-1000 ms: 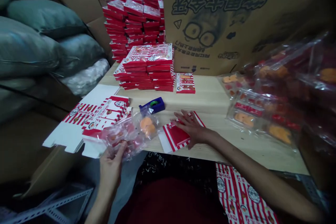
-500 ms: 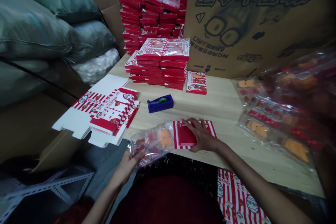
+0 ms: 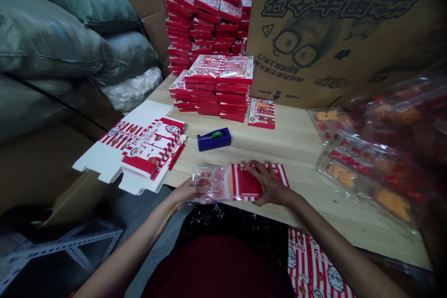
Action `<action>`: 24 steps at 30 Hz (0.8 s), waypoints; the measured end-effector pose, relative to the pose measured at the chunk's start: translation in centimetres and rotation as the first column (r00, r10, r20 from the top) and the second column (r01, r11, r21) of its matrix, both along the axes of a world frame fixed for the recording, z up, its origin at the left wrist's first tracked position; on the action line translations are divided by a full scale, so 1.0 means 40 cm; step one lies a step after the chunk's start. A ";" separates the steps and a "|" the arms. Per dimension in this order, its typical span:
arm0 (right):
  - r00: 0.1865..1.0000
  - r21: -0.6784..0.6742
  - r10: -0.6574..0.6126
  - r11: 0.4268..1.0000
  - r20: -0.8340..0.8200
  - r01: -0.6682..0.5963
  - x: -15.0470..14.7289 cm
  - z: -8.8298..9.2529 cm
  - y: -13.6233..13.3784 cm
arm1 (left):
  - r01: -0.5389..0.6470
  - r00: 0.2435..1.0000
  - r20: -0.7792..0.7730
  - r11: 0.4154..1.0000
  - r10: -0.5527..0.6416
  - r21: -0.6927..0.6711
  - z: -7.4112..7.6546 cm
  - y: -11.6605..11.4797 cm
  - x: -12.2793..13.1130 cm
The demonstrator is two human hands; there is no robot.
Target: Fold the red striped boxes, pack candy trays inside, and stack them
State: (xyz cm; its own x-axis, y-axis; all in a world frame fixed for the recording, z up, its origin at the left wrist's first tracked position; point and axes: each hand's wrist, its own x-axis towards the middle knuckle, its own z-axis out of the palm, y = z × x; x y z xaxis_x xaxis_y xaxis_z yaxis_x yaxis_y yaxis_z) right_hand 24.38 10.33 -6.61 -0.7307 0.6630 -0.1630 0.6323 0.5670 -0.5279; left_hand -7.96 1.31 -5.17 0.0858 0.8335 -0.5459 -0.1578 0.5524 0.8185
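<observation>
Your left hand (image 3: 188,192) pinches the clear pack (image 3: 213,182), seemingly entering it into the red box (image 3: 246,180) beneath your spread right hand (image 3: 270,186); straight, gentle pushing seems needed.

Near your pale flat wooden surface's (image 3: 303,149) front edge, a clear flat plastic packet (image 3: 213,184) lies at the left end of a red-and-white flat cardboard sleeve (image 3: 242,184); behind them, a blue oblong plastic tape dispenser (image 3: 214,142); at the left edge, white printed cardboard blanks (image 3: 146,150)

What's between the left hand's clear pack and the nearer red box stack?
In the head view, a blue tape dispenser lies between the pack and that stack.
</observation>
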 end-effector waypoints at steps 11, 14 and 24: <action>1.000 -0.030 -0.006 1.000 -0.018 0.006 0.008 0.000 -0.019 | 0.173 0.983 0.074 0.984 -0.170 -0.037 -0.001 0.067 -0.003; 1.000 -0.018 0.009 1.000 -0.022 -0.009 -0.019 -0.002 -0.042 | 0.207 0.978 0.021 0.978 -0.207 -0.001 0.003 0.069 0.018; 0.989 0.114 -0.071 0.990 -0.132 0.086 -0.038 -0.008 -0.077 | 0.079 0.909 -0.413 0.947 0.061 0.313 0.050 0.078 -0.024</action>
